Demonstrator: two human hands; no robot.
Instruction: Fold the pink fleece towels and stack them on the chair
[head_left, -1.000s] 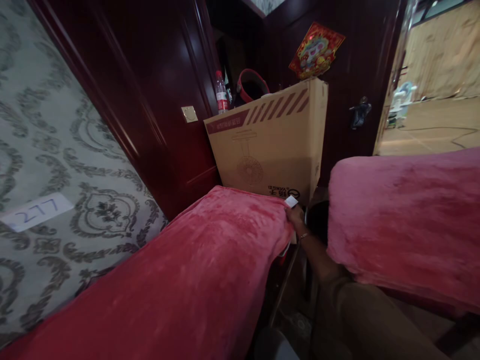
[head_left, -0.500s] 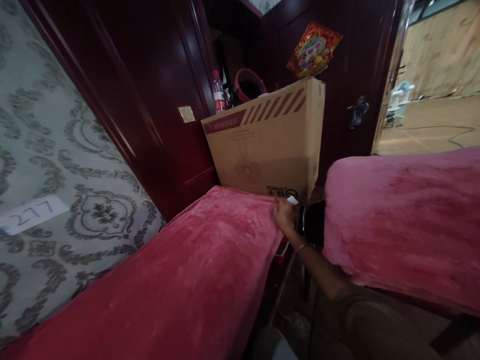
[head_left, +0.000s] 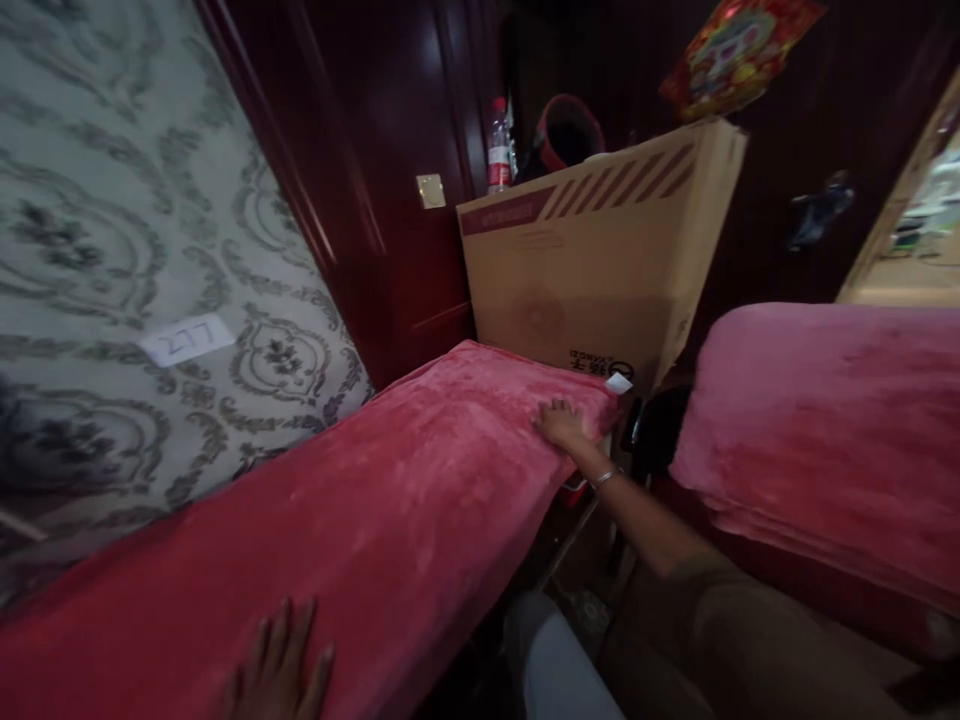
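Note:
A pink-red plush cover point(head_left: 390, 470) is spread over a long bench-like surface running from the lower left towards the box. Near its far right corner my right hand point(head_left: 559, 424) lies on the plush, fingers spread. A small white tag point(head_left: 619, 383) sticks up at that corner, just beyond the hand. My left hand point(head_left: 276, 668) shows at the bottom edge, its fingers apart over the near part of the cover. Neither hand holds anything that I can see. What lies under the cover is hidden.
A large cardboard box point(head_left: 577, 270) stands behind the cover's far end, with a plastic bottle point(head_left: 499, 150) behind it. To the right is folded pink plush fabric point(head_left: 832, 430). Patterned wallpaper bearing a paper marked 277 point(head_left: 187, 340) is on the left.
My right hand has let go of the cover's corner by the tag and now rests flat a little nearer. My left hand has come into view. The view has swung left.

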